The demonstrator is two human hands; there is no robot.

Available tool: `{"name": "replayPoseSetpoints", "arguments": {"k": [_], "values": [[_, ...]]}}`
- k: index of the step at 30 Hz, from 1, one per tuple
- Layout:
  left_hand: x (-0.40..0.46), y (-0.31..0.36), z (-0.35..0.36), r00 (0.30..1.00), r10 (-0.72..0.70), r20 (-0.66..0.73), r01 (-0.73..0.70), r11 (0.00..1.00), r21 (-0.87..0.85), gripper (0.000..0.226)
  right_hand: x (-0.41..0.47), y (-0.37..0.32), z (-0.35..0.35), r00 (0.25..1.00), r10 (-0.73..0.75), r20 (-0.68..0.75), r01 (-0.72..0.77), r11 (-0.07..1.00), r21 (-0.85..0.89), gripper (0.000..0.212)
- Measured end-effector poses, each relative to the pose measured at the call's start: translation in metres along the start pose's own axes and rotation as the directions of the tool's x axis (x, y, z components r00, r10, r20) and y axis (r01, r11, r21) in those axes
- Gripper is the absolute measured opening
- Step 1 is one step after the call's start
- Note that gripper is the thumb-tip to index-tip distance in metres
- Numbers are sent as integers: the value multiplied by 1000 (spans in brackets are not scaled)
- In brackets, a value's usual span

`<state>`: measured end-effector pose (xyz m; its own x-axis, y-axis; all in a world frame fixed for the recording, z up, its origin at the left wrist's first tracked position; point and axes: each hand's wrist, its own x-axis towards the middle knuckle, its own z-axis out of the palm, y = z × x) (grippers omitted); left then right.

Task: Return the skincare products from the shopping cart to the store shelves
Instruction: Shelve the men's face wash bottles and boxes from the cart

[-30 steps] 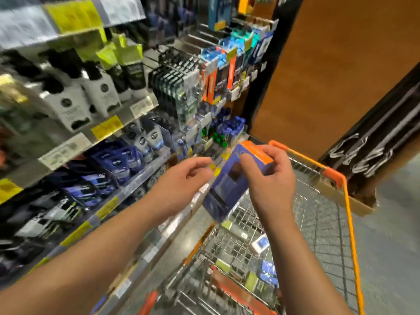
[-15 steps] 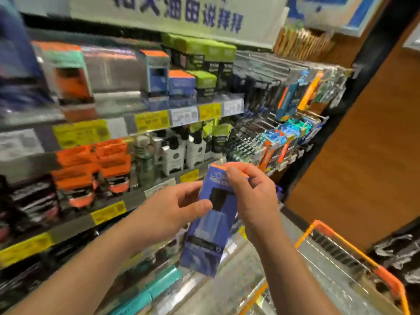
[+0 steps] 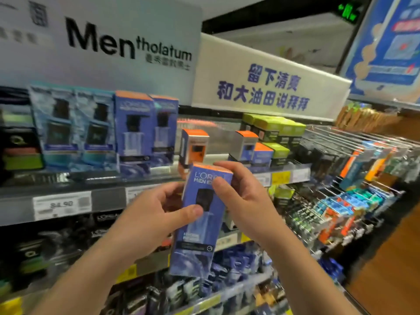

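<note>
Head view: I log left hand [image 3: 154, 214] and right hand [image 3: 241, 196] both gripping the blue L'Oréal Men Expert box [image 3: 200, 223], held before the top shelf [image 3: 91, 178] beside matching boxes [image 3: 145, 133], not yet shelved.

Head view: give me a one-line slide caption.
Both hands, left and right, hold a blue L'Oreal Men Expert box before matching boxes on the top shelf.

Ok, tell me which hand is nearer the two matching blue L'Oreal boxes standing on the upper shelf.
Left. The left hand grips the held L'Oreal Men Expert box on its left side, below the two shelf boxes. The right hand holds the box's top corner, farther right of them.
</note>
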<state>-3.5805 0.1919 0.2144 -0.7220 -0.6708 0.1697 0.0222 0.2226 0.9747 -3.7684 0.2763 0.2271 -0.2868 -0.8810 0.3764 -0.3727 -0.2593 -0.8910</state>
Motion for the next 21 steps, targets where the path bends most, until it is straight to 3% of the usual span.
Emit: {"name": "replayPoseSetpoints", "arguments": {"k": [4, 9, 15, 18, 21], "values": [[-5, 24, -35, 996, 66, -62, -68, 997, -21, 34, 30, -31, 20, 993, -90, 80, 94, 994, -47, 56], [-1, 44, -62, 979, 175, -102, -173, 985, 30, 35, 70, -81, 27, 971, -100, 216, 126, 986, -113, 45], [5, 72, -91, 958, 264, -114, -225, 934, 277, 48, 106, -131, 26, 950, -128, 286, 195, 956, -221, 34], [7, 85, -109, 892, 353, -281, -220, 884, 413, 56, 122, -144, 18, 952, -185, 243, 245, 938, -245, 27], [16, 93, -125, 763, 485, -427, -242, 827, 507, 25, 135, -154, 9, 954, -233, 190, 273, 936, -221, 5]]}}
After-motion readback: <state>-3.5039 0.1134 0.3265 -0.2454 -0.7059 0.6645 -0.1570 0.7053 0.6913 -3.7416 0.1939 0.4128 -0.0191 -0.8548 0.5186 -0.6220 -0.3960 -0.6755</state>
